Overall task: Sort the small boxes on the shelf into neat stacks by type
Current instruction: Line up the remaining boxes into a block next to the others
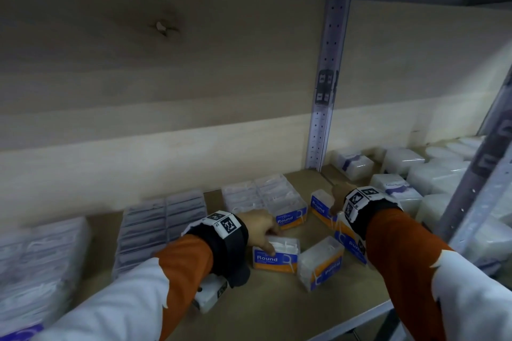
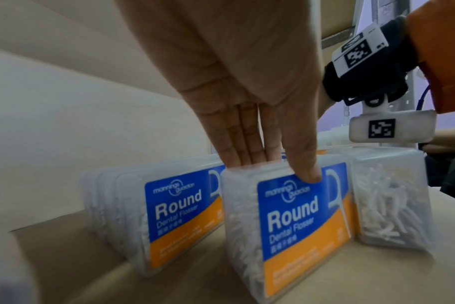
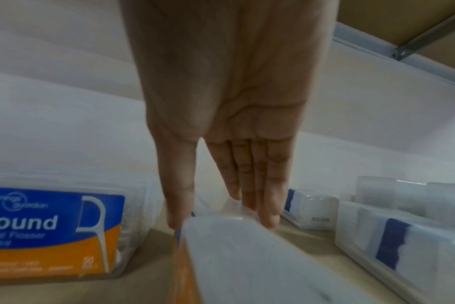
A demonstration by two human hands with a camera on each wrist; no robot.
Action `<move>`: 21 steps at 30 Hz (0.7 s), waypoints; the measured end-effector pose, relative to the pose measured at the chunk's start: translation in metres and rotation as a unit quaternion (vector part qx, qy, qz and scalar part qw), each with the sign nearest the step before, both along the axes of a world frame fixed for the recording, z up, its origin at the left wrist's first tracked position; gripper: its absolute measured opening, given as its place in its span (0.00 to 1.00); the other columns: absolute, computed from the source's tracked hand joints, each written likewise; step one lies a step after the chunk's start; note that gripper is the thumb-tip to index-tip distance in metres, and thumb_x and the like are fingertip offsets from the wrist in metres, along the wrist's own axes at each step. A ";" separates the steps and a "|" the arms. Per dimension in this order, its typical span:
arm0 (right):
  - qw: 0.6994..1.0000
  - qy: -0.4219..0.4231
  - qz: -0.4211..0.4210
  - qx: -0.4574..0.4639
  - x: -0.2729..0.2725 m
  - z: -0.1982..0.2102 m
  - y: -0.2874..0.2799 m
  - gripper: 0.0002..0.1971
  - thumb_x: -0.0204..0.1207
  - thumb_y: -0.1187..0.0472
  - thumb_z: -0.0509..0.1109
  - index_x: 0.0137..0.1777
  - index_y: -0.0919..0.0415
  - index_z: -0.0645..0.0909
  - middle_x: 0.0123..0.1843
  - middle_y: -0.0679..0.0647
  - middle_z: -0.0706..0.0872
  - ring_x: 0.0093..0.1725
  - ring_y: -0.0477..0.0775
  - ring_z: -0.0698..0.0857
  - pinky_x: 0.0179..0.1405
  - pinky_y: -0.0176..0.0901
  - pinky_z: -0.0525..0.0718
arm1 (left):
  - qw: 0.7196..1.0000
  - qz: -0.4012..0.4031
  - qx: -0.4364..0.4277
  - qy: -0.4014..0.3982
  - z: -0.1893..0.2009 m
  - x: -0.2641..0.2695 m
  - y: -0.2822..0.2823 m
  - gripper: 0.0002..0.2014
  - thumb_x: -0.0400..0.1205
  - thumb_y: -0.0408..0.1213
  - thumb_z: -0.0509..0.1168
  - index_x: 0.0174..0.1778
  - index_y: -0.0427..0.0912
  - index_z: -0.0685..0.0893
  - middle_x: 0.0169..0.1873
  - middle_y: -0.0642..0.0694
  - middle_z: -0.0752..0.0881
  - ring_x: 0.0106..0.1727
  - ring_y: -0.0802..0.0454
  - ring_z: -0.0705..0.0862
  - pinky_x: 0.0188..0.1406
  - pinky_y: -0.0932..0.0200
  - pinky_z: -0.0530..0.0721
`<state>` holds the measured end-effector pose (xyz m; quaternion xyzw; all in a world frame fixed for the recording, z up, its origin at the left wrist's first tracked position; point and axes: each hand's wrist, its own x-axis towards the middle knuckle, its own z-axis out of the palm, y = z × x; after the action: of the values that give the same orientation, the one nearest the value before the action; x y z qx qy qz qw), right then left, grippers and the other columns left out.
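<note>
Clear boxes with blue and orange "Round" flosser labels lie on the shelf board (image 1: 263,299). My left hand (image 1: 273,241) (image 2: 278,168) pinches one upright flosser box (image 1: 277,259) (image 2: 294,226), thumb on its label and fingers behind its top edge. My right hand (image 1: 335,202) (image 3: 221,223) holds the far end of another flosser box (image 1: 347,241) (image 3: 247,257) between thumb and fingers; the wrist hides most of that box in the head view. A third box (image 1: 321,263) lies tilted between my hands. A fourth (image 1: 321,203) stands left of my right hand.
A neat row of flosser boxes (image 1: 266,196) stands behind my left hand. Grey-labelled packs (image 1: 163,221) fill the left. White boxes with purple labels (image 1: 396,188) (image 3: 392,246) crowd the right. A metal upright (image 1: 327,91) stands at the back; the shelf's front edge (image 1: 360,315) is near.
</note>
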<state>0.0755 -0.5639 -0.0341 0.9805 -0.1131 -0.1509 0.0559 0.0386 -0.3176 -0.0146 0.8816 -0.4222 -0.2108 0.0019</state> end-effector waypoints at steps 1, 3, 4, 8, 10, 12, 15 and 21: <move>1.000 0.001 -0.003 0.001 0.001 0.000 0.002 0.35 0.68 0.47 0.75 0.73 0.59 0.70 0.71 0.57 0.78 0.68 0.58 0.79 0.66 0.49 0.80 | 1.000 0.000 0.000 -0.001 0.000 0.000 0.000 0.23 0.79 0.41 0.69 0.68 0.37 0.79 0.62 0.37 0.82 0.62 0.40 0.80 0.59 0.53 0.77; 1.000 0.009 -0.006 -0.004 0.003 -0.001 0.002 0.30 0.71 0.49 0.74 0.70 0.60 0.74 0.69 0.57 0.80 0.67 0.57 0.81 0.64 0.45 0.81 | 1.000 0.001 0.004 -0.002 0.000 -0.001 0.000 0.22 0.79 0.41 0.69 0.67 0.36 0.79 0.61 0.37 0.83 0.61 0.40 0.81 0.59 0.52 0.77; 1.000 0.010 -0.006 -0.004 0.004 -0.002 0.001 0.28 0.71 0.50 0.74 0.69 0.59 0.76 0.68 0.56 0.82 0.66 0.56 0.82 0.62 0.42 0.81 | 1.000 0.002 0.006 -0.002 -0.001 -0.001 -0.001 0.22 0.79 0.41 0.69 0.67 0.35 0.80 0.61 0.37 0.83 0.61 0.40 0.81 0.59 0.52 0.77; 0.999 -0.030 0.000 -0.018 0.003 0.000 0.002 0.24 0.71 0.53 0.73 0.66 0.59 0.76 0.63 0.57 0.83 0.62 0.56 0.83 0.57 0.44 0.83 | 1.000 0.004 0.006 -0.008 0.000 -0.002 -0.001 0.22 0.78 0.40 0.69 0.66 0.34 0.80 0.59 0.36 0.84 0.59 0.40 0.82 0.56 0.54 0.77; 0.998 -0.056 0.007 -0.025 0.001 0.004 0.004 0.23 0.73 0.54 0.71 0.67 0.60 0.75 0.64 0.57 0.82 0.63 0.57 0.83 0.59 0.45 0.82 | 1.000 0.007 0.001 -0.009 -0.001 -0.003 -0.001 0.21 0.78 0.40 0.69 0.66 0.34 0.80 0.59 0.36 0.84 0.59 0.40 0.82 0.54 0.56 0.77; 0.997 -0.072 0.006 -0.026 -0.002 0.011 0.006 0.24 0.75 0.57 0.70 0.70 0.61 0.73 0.67 0.58 0.80 0.66 0.57 0.81 0.61 0.45 0.80 | 1.000 0.011 -0.007 -0.011 -0.001 -0.004 -0.001 0.21 0.78 0.40 0.69 0.66 0.35 0.80 0.59 0.37 0.84 0.59 0.40 0.82 0.50 0.59 0.74; 0.996 -0.080 -0.004 -0.034 -0.008 0.026 0.010 0.22 0.78 0.60 0.68 0.71 0.63 0.73 0.68 0.59 0.80 0.67 0.58 0.81 0.63 0.46 0.80 | 1.000 0.019 -0.009 -0.012 -0.002 -0.006 -0.001 0.20 0.79 0.39 0.68 0.66 0.35 0.80 0.60 0.37 0.84 0.60 0.41 0.82 0.49 0.60 0.72; 0.994 -0.085 0.041 -0.061 -0.026 0.071 0.017 0.23 0.80 0.59 0.64 0.72 0.68 0.71 0.70 0.61 0.78 0.69 0.58 0.79 0.66 0.45 0.77 | 0.999 0.031 -0.009 -0.017 -0.002 -0.012 -0.002 0.20 0.80 0.38 0.68 0.67 0.34 0.80 0.60 0.35 0.83 0.60 0.40 0.82 0.54 0.55 0.76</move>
<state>0.0492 -0.5468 0.0371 0.9883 -0.0859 -0.0578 0.1117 0.0265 -0.3193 -0.0163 0.8976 -0.3967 -0.1919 0.0095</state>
